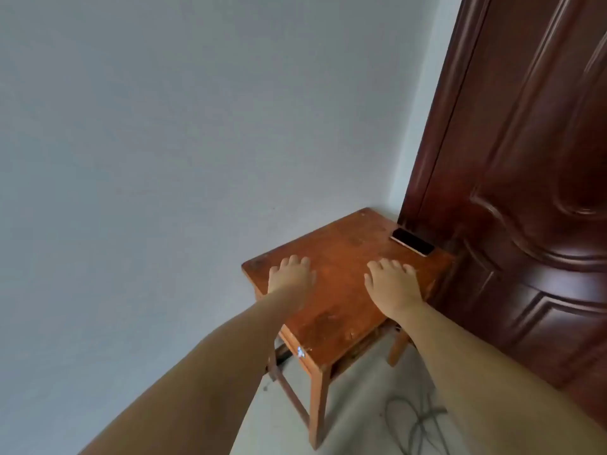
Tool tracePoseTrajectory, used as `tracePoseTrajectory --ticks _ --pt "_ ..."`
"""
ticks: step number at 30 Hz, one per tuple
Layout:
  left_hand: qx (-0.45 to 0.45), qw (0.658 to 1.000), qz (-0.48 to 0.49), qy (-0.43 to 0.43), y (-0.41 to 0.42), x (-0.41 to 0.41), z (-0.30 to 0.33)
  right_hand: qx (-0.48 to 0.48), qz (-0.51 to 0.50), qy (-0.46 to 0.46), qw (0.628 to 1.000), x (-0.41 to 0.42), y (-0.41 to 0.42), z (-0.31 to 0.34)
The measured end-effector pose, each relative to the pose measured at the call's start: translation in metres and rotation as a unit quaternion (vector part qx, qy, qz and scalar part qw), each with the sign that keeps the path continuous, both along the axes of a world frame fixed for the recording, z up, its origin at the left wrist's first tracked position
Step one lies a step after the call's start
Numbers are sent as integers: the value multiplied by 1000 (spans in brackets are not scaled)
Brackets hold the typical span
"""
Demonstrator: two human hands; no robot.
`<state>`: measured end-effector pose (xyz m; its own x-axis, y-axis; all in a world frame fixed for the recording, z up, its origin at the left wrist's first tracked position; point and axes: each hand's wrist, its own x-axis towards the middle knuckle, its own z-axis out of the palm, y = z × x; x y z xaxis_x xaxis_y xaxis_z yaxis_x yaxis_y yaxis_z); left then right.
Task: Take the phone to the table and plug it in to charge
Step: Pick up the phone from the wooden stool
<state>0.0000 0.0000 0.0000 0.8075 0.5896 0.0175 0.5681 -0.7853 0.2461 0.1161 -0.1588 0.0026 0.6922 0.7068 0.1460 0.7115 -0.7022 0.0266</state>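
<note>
A black phone point(412, 242) lies flat, screen up, at the far right edge of a small wooden table point(341, 310), close to the door. My left hand point(290, 275) rests palm down on the table's left part, fingers spread, holding nothing. On the right part lies my right hand point(389, 284), also flat and empty, its fingertips a short way in front of the phone and not touching it. No charger plug is visible on the tabletop.
A dark brown panelled door point(525, 192) stands right beside the table. A plain grey wall point(164, 159) fills the left and back. A dark cable point(420, 421) lies looped on the pale floor below the table's right front leg.
</note>
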Motion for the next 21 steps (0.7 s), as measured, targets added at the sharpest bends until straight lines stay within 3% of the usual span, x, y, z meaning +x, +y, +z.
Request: tracePoseTrajectory --ticks 11,21 --pt "-14 996 -72 50 46 208 -36 -44 -47 31 997 198 40 -37" --pt "-92 992 14 82 59 376 -107 -74 1 80 994 389 68 -92"
